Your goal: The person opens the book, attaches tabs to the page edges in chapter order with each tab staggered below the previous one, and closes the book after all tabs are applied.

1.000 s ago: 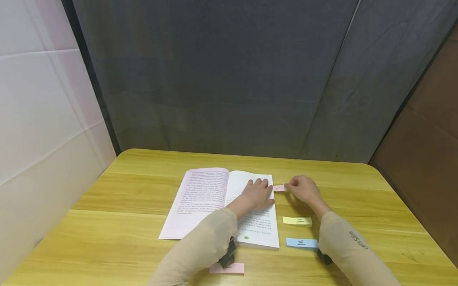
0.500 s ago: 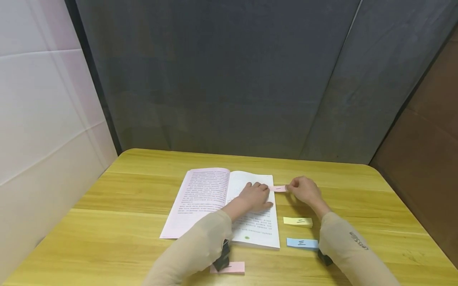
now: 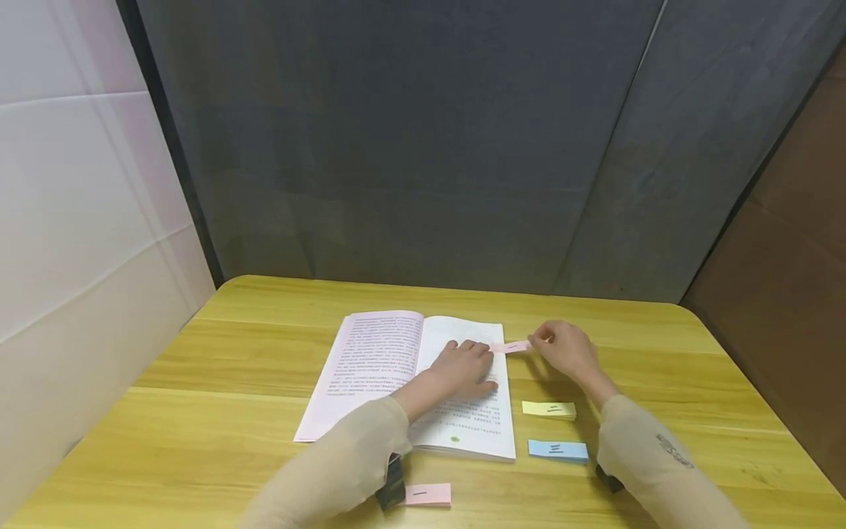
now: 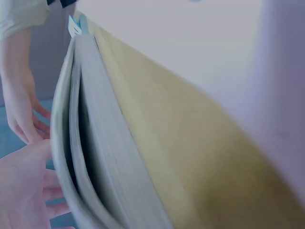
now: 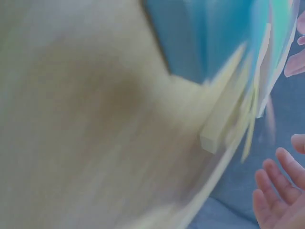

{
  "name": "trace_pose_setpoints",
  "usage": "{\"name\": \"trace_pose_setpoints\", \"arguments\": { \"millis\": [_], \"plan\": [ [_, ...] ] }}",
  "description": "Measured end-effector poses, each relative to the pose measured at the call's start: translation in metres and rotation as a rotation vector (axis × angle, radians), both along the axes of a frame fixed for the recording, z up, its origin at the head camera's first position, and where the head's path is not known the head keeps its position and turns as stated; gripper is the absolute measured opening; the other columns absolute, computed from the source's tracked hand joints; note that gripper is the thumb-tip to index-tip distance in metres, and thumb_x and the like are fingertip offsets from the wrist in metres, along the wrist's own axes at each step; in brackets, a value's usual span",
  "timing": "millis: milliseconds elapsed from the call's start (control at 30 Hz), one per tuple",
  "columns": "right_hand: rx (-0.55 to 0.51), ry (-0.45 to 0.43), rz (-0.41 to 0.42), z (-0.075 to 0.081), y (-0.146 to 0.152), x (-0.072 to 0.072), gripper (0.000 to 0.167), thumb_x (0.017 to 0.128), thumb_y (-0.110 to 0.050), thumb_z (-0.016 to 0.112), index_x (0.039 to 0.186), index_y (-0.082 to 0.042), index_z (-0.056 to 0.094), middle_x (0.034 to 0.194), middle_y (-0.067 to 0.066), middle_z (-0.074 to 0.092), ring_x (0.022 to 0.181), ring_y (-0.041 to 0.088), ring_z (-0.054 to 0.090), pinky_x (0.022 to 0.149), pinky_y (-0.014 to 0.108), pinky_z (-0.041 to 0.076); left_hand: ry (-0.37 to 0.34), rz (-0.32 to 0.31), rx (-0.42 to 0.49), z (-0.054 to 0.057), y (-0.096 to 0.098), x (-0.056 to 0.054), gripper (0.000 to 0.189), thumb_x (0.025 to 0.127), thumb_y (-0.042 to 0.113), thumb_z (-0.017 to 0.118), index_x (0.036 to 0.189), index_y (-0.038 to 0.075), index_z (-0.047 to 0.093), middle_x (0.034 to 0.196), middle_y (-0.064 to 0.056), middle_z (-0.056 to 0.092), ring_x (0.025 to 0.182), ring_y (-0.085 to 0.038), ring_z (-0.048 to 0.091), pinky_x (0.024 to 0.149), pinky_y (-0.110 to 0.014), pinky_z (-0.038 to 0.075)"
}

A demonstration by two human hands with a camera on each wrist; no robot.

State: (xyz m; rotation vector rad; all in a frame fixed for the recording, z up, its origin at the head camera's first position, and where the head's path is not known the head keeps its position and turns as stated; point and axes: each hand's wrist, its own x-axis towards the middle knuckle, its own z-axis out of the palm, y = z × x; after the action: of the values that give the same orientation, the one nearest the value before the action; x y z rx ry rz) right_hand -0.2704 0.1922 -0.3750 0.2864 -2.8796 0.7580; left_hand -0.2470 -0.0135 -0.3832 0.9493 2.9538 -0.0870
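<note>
An open book (image 3: pixel 370 367) lies on the table, its left page pinkish and its right page white. My left hand (image 3: pixel 465 367) rests flat on the right page, fingers extended. Between thumb and fingertips my right hand (image 3: pixel 565 349) pinches the right end of a pink sticky note strip (image 3: pixel 510 347) bearing one dark stroke. The strip's left end overlaps the page's right edge, close to my left fingertips. In the left wrist view the book's page edges (image 4: pixel 114 119) fill the middle. The right wrist view shows the right hand (image 5: pixel 281 191) beyond the pads.
Right of the book lie a yellow sticky note pad (image 3: pixel 548 410) and, nearer, a blue one (image 3: pixel 557 450). A pink pad (image 3: pixel 428 494) sits by the front, partly covered by a dark wrist device (image 3: pixel 391 483). A dark curtain (image 3: pixel 423 147) hangs behind the table.
My left hand has slid left and toward me across the page. The pink strip has shifted left over the page edge, and its right end has risen slightly with my right hand.
</note>
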Motion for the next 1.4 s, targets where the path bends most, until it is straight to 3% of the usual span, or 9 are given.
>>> {"name": "trace_pose_setpoints", "arguments": {
  "millis": [133, 300, 500, 600, 867, 1033, 1267, 1400],
  "plan": [
    [0.026, 0.106, 0.008, 0.008, -0.006, 0.006, 0.02, 0.082, -0.029, 0.055, 0.09, -0.012, 0.064, 0.1, 0.008, 0.06, 0.085, 0.025, 0.055, 0.064, 0.043, 0.044, 0.016, -0.026, 0.019, 0.007, -0.015, 0.012, 0.055, 0.085, 0.05, 0.046, 0.126, 0.013, 0.047, 0.132, -0.002, 0.04, 0.121, -0.02, 0.034, 0.096, -0.043, 0.026],
    [0.063, 0.247, 0.073, 0.019, -0.015, 0.018, 0.017, 0.081, -0.026, 0.057, 0.089, -0.013, 0.065, 0.1, 0.008, 0.06, 0.091, 0.027, 0.054, 0.064, 0.044, 0.045, 0.023, -0.072, 0.034, 0.012, -0.035, 0.03, 0.053, 0.084, 0.05, 0.047, 0.123, 0.014, 0.05, 0.129, -0.003, 0.044, 0.118, -0.021, 0.038, 0.094, -0.042, 0.029],
    [0.124, 0.464, 0.314, 0.02, -0.026, 0.034, 0.012, 0.078, -0.021, 0.062, 0.083, -0.011, 0.064, 0.089, 0.002, 0.061, 0.086, 0.022, 0.055, 0.069, 0.037, 0.046, 0.067, -0.15, 0.039, 0.016, -0.051, 0.049, 0.051, 0.079, 0.052, 0.053, 0.115, 0.015, 0.056, 0.119, -0.002, 0.051, 0.106, -0.019, 0.047, 0.082, -0.036, 0.039],
    [0.171, 0.557, 0.438, 0.016, -0.031, 0.043, 0.013, 0.076, -0.021, 0.064, 0.082, -0.01, 0.064, 0.086, -0.001, 0.06, 0.079, 0.017, 0.054, 0.065, 0.032, 0.047, 0.102, -0.172, 0.037, 0.018, -0.054, 0.058, 0.055, 0.075, 0.056, 0.056, 0.113, 0.017, 0.057, 0.114, 0.0, 0.053, 0.101, -0.017, 0.049, 0.077, -0.033, 0.042],
    [0.254, 0.669, 0.63, 0.003, -0.039, 0.063, 0.021, 0.071, -0.031, 0.066, 0.078, -0.011, 0.063, 0.08, -0.003, 0.059, 0.071, 0.013, 0.053, 0.054, 0.026, 0.045, 0.218, -0.193, 0.019, 0.017, -0.066, 0.069, 0.058, 0.066, 0.061, 0.06, 0.105, 0.017, 0.059, 0.102, 0.002, 0.053, 0.087, -0.015, 0.05, 0.062, -0.027, 0.044],
    [0.295, 0.669, 0.692, -0.002, -0.04, 0.073, 0.029, 0.072, -0.041, 0.066, 0.078, -0.012, 0.064, 0.08, -0.003, 0.058, 0.072, 0.013, 0.052, 0.056, 0.026, 0.045, 0.228, -0.212, 0.053, 0.014, -0.074, 0.073, 0.06, 0.063, 0.063, 0.061, 0.101, 0.017, 0.058, 0.099, 0.003, 0.053, 0.081, -0.013, 0.049, 0.056, -0.023, 0.041],
    [0.405, 0.488, 0.711, -0.007, -0.04, 0.087, 0.041, 0.071, -0.054, 0.062, 0.082, -0.015, 0.064, 0.084, -0.005, 0.056, 0.078, 0.012, 0.049, 0.064, 0.031, 0.045, 0.18, -0.226, 0.083, 0.01, -0.078, 0.076, 0.055, 0.063, 0.059, 0.064, 0.1, 0.017, 0.056, 0.094, 0.005, 0.05, 0.077, -0.011, 0.046, 0.054, -0.022, 0.038],
    [0.438, 0.448, 0.715, -0.011, -0.04, 0.091, 0.04, 0.07, -0.055, 0.061, 0.081, -0.016, 0.062, 0.083, -0.006, 0.055, 0.078, 0.012, 0.047, 0.064, 0.032, 0.042, 0.194, -0.236, 0.093, 0.009, -0.079, 0.076, 0.05, 0.065, 0.054, 0.066, 0.097, 0.018, 0.056, 0.091, 0.006, 0.049, 0.076, -0.01, 0.045, 0.054, -0.022, 0.038]
  ]
}}
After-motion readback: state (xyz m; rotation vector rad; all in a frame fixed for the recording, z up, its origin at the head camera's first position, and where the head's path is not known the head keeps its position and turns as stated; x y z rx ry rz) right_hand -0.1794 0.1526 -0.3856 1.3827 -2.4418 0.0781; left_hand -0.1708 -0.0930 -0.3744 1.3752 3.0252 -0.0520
